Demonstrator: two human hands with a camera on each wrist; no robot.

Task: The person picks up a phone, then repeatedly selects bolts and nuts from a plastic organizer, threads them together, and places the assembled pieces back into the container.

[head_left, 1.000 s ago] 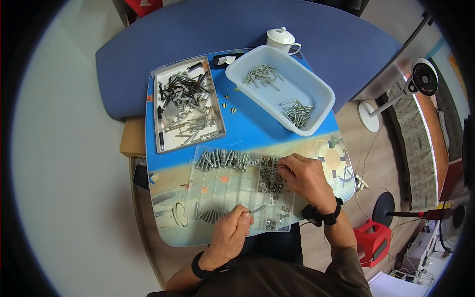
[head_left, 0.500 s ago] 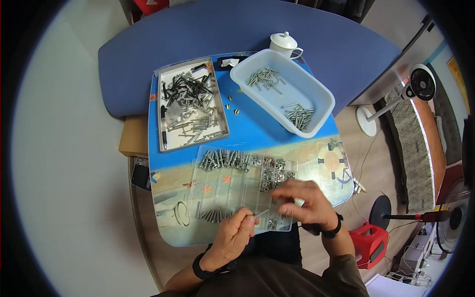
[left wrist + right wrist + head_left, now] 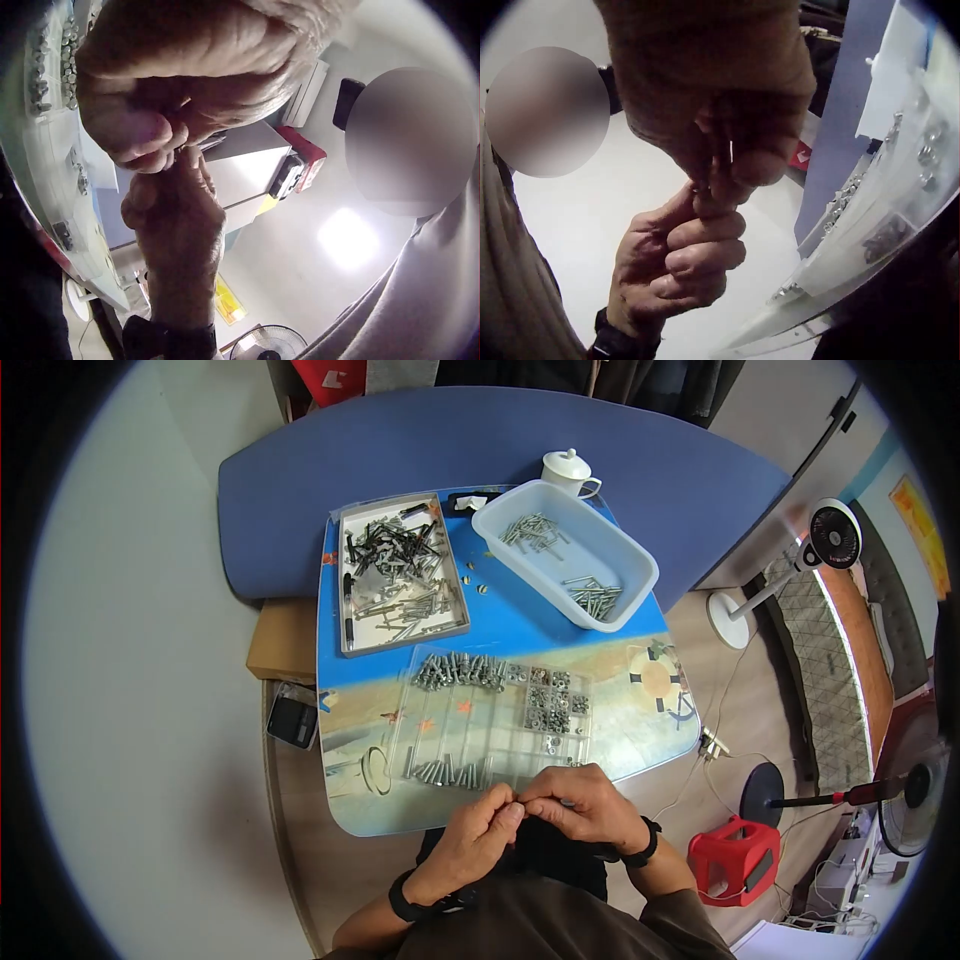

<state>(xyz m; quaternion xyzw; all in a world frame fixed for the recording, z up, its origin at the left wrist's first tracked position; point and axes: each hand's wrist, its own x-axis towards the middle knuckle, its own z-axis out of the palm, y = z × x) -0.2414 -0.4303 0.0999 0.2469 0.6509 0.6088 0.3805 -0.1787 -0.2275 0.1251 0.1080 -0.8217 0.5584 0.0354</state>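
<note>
A small fastener, hidden by the fingers, is pinched between the meeting fingertips of the left hand [image 3: 472,840] and the right hand [image 3: 588,803], at the near edge of a clear compartment case [image 3: 472,732], which is partly covered by the right hand. Bolts [image 3: 458,671] and nuts [image 3: 549,702] are sorted inside. Beyond, a shallow box [image 3: 404,642] is heaped with mixed screws [image 3: 395,548], and a lidded cup [image 3: 566,468] is partly blocked by a plastic tub [image 3: 588,552].

I count my two hands [image 3: 580,800], one divided case [image 3: 445,725], one tub [image 3: 578,555], one tray [image 3: 368,633]. I see one cup [image 3: 566,475], two fans [image 3: 836,533].
</note>
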